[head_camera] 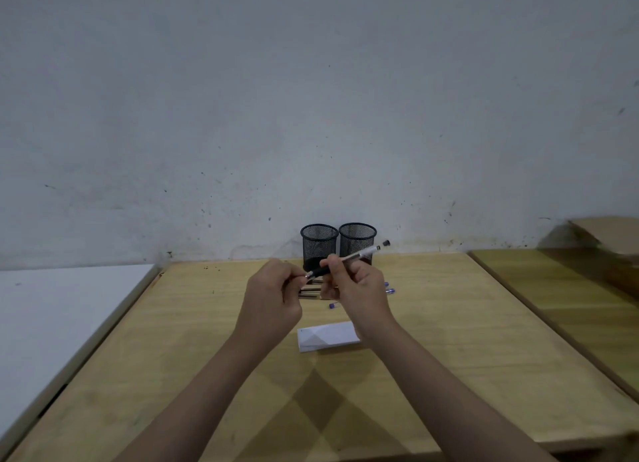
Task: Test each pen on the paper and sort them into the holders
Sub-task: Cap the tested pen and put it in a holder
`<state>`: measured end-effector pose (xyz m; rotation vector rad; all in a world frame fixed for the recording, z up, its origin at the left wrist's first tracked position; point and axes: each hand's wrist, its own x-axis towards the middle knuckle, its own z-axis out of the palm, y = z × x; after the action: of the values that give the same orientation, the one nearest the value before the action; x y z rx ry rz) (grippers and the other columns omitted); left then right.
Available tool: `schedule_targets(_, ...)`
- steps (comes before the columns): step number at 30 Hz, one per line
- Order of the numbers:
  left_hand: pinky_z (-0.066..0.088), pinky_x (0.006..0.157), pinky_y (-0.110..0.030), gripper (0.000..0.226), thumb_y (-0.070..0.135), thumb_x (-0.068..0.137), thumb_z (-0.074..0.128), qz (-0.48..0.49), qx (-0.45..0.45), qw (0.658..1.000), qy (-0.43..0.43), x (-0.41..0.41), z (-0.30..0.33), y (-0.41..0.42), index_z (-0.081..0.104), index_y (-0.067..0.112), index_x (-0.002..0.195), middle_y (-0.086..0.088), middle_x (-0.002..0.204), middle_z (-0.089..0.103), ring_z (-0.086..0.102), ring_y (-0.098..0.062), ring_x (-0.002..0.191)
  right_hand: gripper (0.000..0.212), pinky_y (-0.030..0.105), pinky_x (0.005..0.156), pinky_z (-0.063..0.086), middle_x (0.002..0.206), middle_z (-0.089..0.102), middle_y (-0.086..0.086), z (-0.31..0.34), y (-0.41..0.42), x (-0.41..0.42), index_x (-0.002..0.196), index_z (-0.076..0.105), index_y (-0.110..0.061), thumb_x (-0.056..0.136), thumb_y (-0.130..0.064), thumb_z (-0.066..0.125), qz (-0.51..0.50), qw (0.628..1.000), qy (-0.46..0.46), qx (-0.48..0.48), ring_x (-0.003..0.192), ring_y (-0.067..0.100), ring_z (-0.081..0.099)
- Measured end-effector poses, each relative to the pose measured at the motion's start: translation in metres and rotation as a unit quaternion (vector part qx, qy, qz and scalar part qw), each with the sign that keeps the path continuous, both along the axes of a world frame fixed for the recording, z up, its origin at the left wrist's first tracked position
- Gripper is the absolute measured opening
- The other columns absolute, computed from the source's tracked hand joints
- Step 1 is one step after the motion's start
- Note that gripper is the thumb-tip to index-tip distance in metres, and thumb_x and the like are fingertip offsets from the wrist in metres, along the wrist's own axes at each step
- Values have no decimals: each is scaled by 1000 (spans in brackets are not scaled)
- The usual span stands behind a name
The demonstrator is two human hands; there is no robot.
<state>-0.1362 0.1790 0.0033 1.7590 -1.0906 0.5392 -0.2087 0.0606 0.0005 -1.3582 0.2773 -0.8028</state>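
Note:
My right hand (359,288) grips a pen (363,253) by its black grip section, holding it slanted above the table with its far end up to the right. My left hand (273,295) pinches the pen's tip end; whether a cap sits there is hidden by the fingers. Several more pens (311,290) lie on the wooden table behind my hands, purple ends (390,291) showing at the right. A white paper pad (327,336) lies near me, below the hands. Two black mesh holders, left (318,244) and right (357,240), stand by the wall.
The wooden table (449,323) ends against a grey wall. A white surface (62,316) adjoins it on the left, and a second wooden table (570,288) with cardboard (608,233) on it lies to the right.

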Motion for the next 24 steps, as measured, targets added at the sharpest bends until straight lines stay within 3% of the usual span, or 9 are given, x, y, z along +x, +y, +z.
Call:
schedule_targets(2,35,60,-9,11,-1,79,62,25,26,999,16,3,4,-6,65,10,76,3,68,54,48,-1,63,52,24,48,48,52,59,6,6,-3,2,66,59,12,89,-34,61,-65,996,53,-39,41,7,53)
schedule_targets(5,34,61,-16,10,2,80,62,43,49,997,36,13,10,-12,67,10,78,0,70,55,46,-2,65,49,16,48,39,46,50,0,12,-9,1,50,48,-5,83,-34,69,-183,963,32,-195,41,2,48)
schedule_targets(8,33,61,-13,8,4,81,63,35,68,996,34,23,15,-14,68,10,80,-2,71,54,46,-2,66,20,12,61,41,65,58,-6,15,-21,2,68,63,-15,73,-24,79,-199,900,-5,-388,64,3,53)
schedule_targets(11,34,61,-14,7,5,80,63,19,78,997,18,31,20,-17,69,9,81,-6,73,57,47,-4,65,19,35,74,48,81,68,-3,17,-38,13,83,71,-15,69,-28,75,-144,854,43,-499,80,19,58)
schedule_targets(14,37,63,-20,6,8,82,63,5,95,995,-3,39,22,-21,68,9,83,-9,76,59,50,-12,65,16,46,72,50,80,70,-3,18,-47,22,86,73,-18,72,-25,69,-99,834,62,-539,77,21,60)
schedule_targets(18,40,64,-9,11,12,84,62,12,55,998,-5,52,24,-31,65,8,93,-6,83,62,53,-4,68,29,45,69,54,86,70,1,22,-63,37,105,68,-14,76,-17,67,-96,799,52,-591,76,20,63)
schedule_targets(21,48,70,-21,16,17,84,61,41,32,999,2,67,23,-40,63,8,97,-5,85,64,59,-13,75,53,38,71,55,84,63,-2,35,-80,48,131,51,-18,82,-12,68,-95,826,71,-551,72,16,60)
schedule_targets(24,51,74,-33,22,24,84,61,70,46,996,24,91,14,-57,62,8,99,-7,91,63,59,-19,83,59,19,62,53,77,59,-3,51,-102,65,135,42,-19,83,-8,67,-120,863,43,-488,65,11,63)
